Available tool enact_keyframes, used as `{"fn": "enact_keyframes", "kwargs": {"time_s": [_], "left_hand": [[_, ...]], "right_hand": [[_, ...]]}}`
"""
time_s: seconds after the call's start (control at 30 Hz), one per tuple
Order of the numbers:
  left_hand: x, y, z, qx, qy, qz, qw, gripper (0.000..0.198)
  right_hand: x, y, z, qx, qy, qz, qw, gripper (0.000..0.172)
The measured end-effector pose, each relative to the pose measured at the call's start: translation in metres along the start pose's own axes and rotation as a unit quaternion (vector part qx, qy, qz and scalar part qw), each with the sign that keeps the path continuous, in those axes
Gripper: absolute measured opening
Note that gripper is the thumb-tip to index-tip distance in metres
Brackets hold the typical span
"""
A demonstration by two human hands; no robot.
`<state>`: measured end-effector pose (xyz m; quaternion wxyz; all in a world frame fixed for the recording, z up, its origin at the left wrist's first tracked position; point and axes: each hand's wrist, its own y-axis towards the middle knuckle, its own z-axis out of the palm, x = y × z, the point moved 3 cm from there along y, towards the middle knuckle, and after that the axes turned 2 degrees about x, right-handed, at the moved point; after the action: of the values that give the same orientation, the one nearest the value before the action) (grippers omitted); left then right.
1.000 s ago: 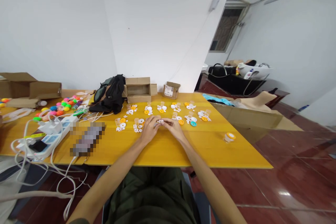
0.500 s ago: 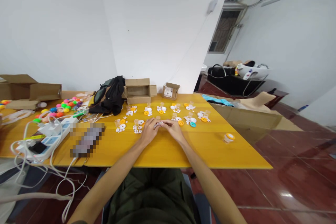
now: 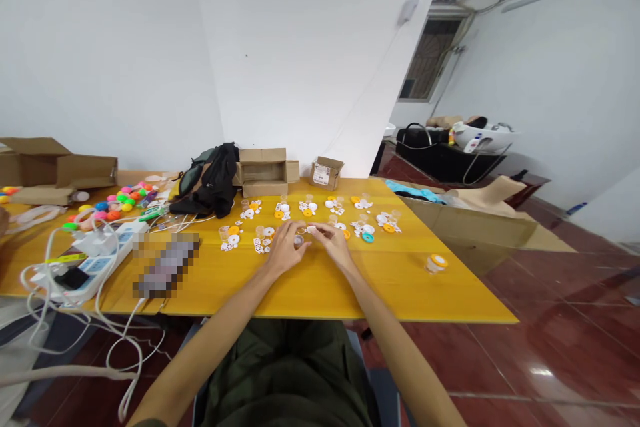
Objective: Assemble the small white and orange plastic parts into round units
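Both my hands rest on the yellow table (image 3: 320, 283) near its middle. My left hand (image 3: 284, 248) has its fingers curled around a small clear cup (image 3: 299, 239). My right hand (image 3: 334, 244) pinches a tiny white piece (image 3: 312, 229) just above and right of that cup. Around the hands lie several groups of small parts (image 3: 334, 212): white discs, orange lids, clear cups and one teal lid (image 3: 369, 236).
A small jar with an orange lid (image 3: 437, 261) stands alone at the right. Cardboard boxes (image 3: 263, 172), a black bag (image 3: 213, 180), coloured balls (image 3: 117, 203), a power strip with white cables (image 3: 95, 260) and a blurred flat object (image 3: 167, 265) fill the left. A big carton (image 3: 480, 217) adjoins the table's right.
My hands have drawn slightly apart: the cup now shows between them in the left hand, and the right fingers hold a small white piece over it.
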<state>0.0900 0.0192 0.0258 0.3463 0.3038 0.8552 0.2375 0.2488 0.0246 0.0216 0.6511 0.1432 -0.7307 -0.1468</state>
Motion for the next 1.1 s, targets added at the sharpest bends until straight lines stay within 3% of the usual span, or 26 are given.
{"fn": "enact_keyframes", "kwargs": {"time_s": [0.23,0.57,1.1], "left_hand": [[0.01,-0.008,0.003,0.025,0.069,-0.019,0.997,0.035],[0.013,-0.006,0.009,0.054,-0.051,-0.042,0.996,0.036],[0.012,-0.003,0.009,0.065,-0.087,-0.052,0.993,0.034]], "right_hand": [[-0.005,0.0,-0.001,-0.001,-0.039,-0.009,0.999,0.029],[-0.005,-0.004,0.008,0.055,-0.112,-0.057,0.991,0.015],[-0.005,-0.008,0.009,0.066,-0.204,-0.142,0.967,0.023]]}}
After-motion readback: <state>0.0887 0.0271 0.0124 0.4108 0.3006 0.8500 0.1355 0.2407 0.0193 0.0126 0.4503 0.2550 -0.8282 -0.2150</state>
